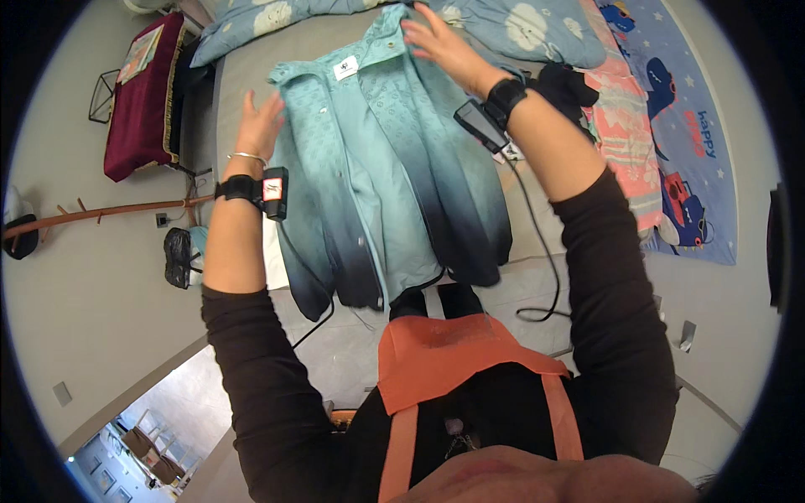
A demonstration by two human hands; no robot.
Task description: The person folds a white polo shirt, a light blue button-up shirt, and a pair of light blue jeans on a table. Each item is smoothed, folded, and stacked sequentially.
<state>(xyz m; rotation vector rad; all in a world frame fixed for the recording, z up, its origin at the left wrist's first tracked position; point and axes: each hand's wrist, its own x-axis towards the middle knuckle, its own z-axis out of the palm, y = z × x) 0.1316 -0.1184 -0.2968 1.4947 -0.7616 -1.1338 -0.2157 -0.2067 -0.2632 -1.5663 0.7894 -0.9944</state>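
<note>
A teal jacket (390, 182) that fades to dark navy at its hem lies spread, front unfastened, with its lower part over the near edge of the bed (242, 94). Its collar points away from me, and a white label (345, 68) shows inside the neck. Beside the shoulder on the left is my left hand (260, 126), thumb raised and slightly blurred. My right hand (443, 53) has its fingers spread at the collar's right side; whether they touch the fabric is unclear. Neither hand appears to grip anything.
Blue cloud-print bedding (528, 31) lies at the far end. To the right are black clothing (560, 88), a pink patterned blanket (622, 144) and a dinosaur-print wall panel (692, 138). A wooden coat stand (107, 214) leans into view at left. Cables (541, 245) hang from both wrist devices.
</note>
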